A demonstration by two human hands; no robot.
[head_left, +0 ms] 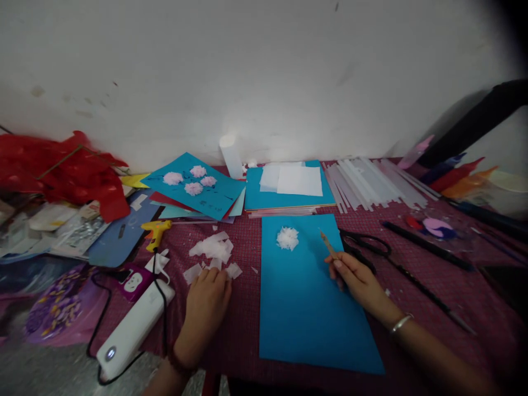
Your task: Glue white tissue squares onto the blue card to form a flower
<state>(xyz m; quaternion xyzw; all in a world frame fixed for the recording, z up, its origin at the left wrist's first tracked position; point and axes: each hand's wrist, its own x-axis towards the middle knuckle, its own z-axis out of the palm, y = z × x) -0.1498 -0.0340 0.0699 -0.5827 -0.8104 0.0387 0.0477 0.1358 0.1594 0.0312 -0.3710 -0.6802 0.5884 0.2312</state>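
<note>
A blue sheet (309, 308) lies on the red checked table, with a white ruffled paper flower (287, 238) near its top left. Over the sheet's right edge, my right hand (350, 275) pinches a thin tan pointed stick (327, 242), its tip up and to the left. My left hand (208, 300) rests with fingers together on the near edge of a loose pile of white paper pieces (214, 247), left of the sheet. Whether those fingers hold a piece is too hidden to tell.
Behind stand a blue card with pink flowers (218, 195), white squares (300, 180) on stacked sheets and glue sticks (367, 181). At left are a yellow glue gun (156, 234), cable and white power strip (134, 330). Black scissors (367, 242) and pens lie right.
</note>
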